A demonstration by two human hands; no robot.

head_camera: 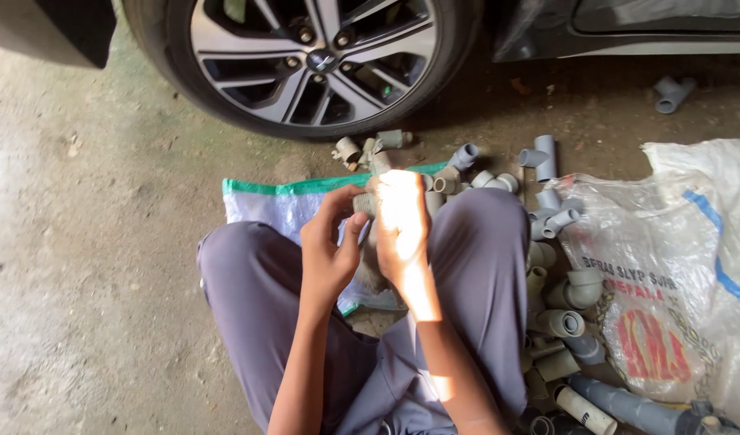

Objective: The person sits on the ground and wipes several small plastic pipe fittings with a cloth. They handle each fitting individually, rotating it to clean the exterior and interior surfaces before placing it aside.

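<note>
Both hands closed on one grey pipe fitting: left hand, right hand.

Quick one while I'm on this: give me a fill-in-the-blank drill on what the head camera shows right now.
1. Both hands, left hand and right hand, hold a small pipe fitting above the person's ____.
2. The heap of grey fittings lies on the person's ____ side.
3. Straight ahead stands a car ____.
4. The white sack lies on the concrete ____.

Missing words: knees; right; wheel; floor
</note>
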